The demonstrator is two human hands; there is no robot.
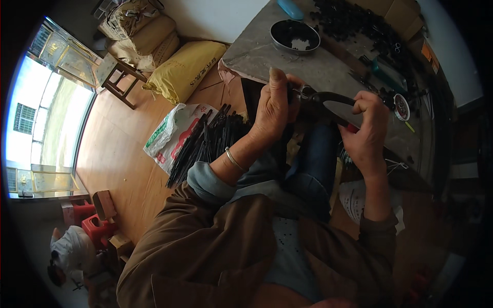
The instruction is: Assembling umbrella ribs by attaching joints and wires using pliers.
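My right hand [371, 131] is wrapped round the long curved dark handles of a pair of pliers [328, 96], spread apart from each other. The metal head of the pliers points left, close against my left hand [276, 105]. That hand is closed with its thumb up, and its fingers curl round something dark at the jaws that I cannot make out. Below and left of it, a bundle of thin black rods [210, 141] lies on a white printed sack [167, 136] on the floor.
On the grey table [246, 49] stand a round bowl [285, 49] of small black and white bits and a heap of black pieces [349, 25]. A green-handled tool [387, 77] and a small round dish [401, 107] lie farther right. Sacks [187, 66] and a wooden stool [118, 79] stand left.
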